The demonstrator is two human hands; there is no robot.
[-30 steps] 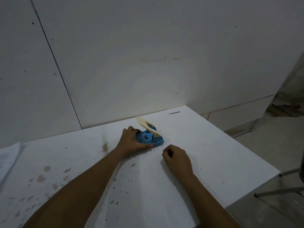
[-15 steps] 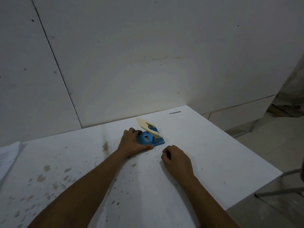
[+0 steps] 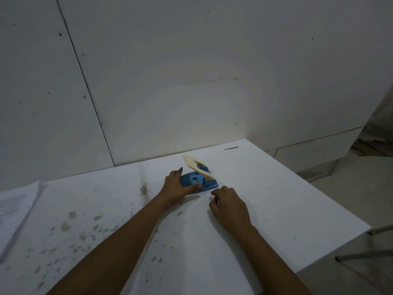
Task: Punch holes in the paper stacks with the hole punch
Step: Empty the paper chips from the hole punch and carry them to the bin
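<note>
A stained white desk (image 3: 265, 199) carries a paper stack (image 3: 14, 211) at its far left edge, well apart from the blue hole punch (image 3: 198, 182) at centre, lever raised, no paper in it; punching looks not yet begun. Left hand (image 3: 176, 186) grips the punch base; right hand (image 3: 228, 206) rests beside, curled, empty

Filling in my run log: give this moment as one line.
left hand holds hole punch | lever up | right hand curled beside it | paper stack far left, unpunched
</note>
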